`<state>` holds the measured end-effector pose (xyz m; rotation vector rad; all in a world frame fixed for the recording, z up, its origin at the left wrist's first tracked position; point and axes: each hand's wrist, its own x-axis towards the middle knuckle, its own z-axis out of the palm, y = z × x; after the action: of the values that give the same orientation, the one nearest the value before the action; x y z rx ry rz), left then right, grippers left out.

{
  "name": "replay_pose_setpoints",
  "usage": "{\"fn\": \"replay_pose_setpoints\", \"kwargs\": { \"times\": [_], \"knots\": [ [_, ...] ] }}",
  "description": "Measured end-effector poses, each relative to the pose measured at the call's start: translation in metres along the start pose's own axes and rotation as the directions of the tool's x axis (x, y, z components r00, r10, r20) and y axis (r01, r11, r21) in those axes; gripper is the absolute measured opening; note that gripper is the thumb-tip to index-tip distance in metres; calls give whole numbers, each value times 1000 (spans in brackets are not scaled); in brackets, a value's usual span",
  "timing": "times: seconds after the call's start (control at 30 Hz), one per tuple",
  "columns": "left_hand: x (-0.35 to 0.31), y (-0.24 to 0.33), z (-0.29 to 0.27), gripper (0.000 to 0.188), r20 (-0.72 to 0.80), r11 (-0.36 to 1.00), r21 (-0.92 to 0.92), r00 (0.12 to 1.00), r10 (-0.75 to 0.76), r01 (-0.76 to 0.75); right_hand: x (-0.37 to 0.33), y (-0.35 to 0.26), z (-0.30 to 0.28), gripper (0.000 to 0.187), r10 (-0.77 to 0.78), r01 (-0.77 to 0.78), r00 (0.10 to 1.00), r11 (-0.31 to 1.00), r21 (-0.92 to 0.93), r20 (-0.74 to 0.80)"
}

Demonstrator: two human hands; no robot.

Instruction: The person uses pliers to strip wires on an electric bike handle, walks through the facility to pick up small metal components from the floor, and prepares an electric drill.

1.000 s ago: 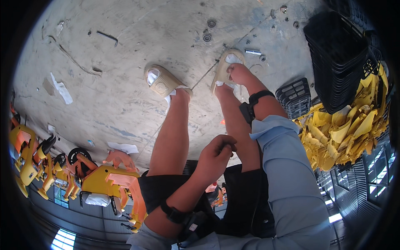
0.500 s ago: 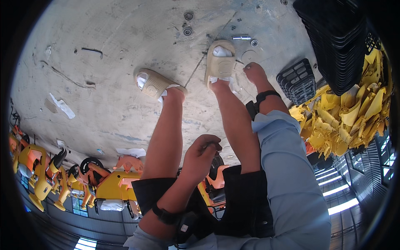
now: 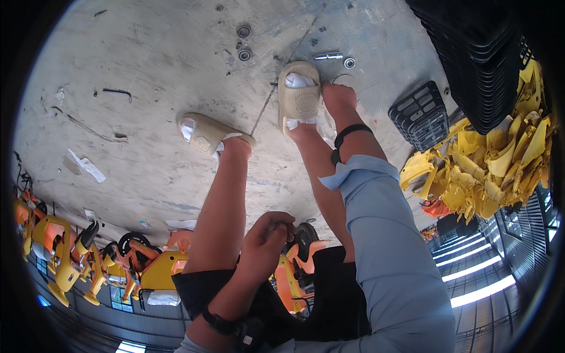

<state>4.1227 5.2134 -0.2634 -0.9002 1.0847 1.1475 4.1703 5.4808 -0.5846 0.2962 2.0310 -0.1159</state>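
Observation:
My right hand [image 3: 339, 99] reaches down to the concrete floor just right of the right beige sandal [image 3: 299, 97]. Its fingers are curled closed, and anything inside them is hidden. Just beyond it lie a shiny metal cylinder like a socket [image 3: 328, 56] and a small ring-shaped bearing [image 3: 349, 63]. Between my knees, above the floor, my left hand [image 3: 266, 242] is held with the fingers bent in against the thumb. Something small and dark may show at its fingertips, but I cannot make it out.
Two more bearings [image 3: 244, 55] and a hex key [image 3: 118, 92] lie on the floor. At right are a black plastic basket [image 3: 419, 115], stacked black crates [image 3: 477, 65] and a heap of yellow plastic pieces [image 3: 488, 165]. Yellow and orange vehicles [image 3: 162, 267] stand behind me.
My right hand has moved left, closer to the right sandal and the socket-like cylinder. My left hand has dropped slightly, still curled. The whole view has shifted a little.

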Motion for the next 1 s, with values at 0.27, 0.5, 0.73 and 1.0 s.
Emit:
{"fn": "replay_pose_setpoints", "kwargs": {
  "times": [0.27, 0.5, 0.73, 1.0],
  "knots": [
    [-4, 3, 8, 19, 12, 999, -27, 999, 43, -43, -7, 6, -1, 18, -71, 71, 997, 997, -4, -43],
    [-5, -12, -3, 20, -121, 983, 74, 976, 179, -171, -62, -11, -75, 39, 161, -66, 977, 851, 522, -138],
    [-150, 31, -35, 24, -222, 894, 322, 894, 390, -310, -215, -75, -206, 30, -214, -55, 977, -168, 984, 18],
    [-328, 56, -157, 28, -244, 582, 591, 564, 789, -558, -513, -130, -414, 22, -845, -80, 534, -75, 994, -21]
  ]
}}
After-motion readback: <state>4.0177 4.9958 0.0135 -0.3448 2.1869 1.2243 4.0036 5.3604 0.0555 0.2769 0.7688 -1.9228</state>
